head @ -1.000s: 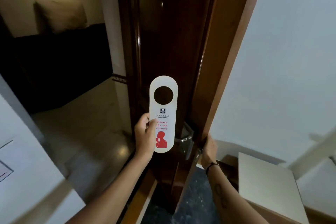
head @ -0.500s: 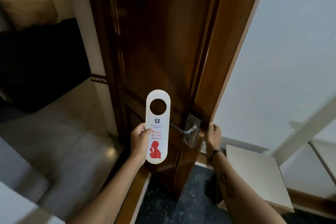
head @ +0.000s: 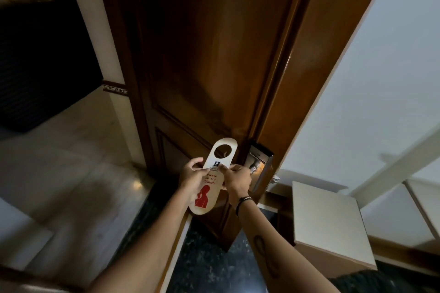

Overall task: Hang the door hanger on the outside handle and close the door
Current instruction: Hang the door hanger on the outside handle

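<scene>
A white door hanger (head: 209, 179) with a round hole, red "Please do not disturb" text and a red figure is tilted in front of the dark wooden door (head: 209, 54). My left hand (head: 190, 177) grips its left edge. My right hand (head: 235, 179) pinches its right edge near the middle. The metal handle (head: 254, 168) and its lock plate (head: 263, 166) sit just right of my right hand; most of the lever is hidden behind that hand. The door stands ajar, its edge facing me.
A wooden door frame (head: 321, 74) and white wall (head: 381, 78) rise on the right. A low beige box-like stand (head: 331, 223) sits on the dark floor at the right. Through the opening at the left lie a pale tiled floor (head: 71, 162) and dark furniture (head: 42, 62).
My right hand left the door edge and came onto the hanger beside the handle. The hanger tilted and dropped lower, now held by both hands. The view moved closer to the door.
</scene>
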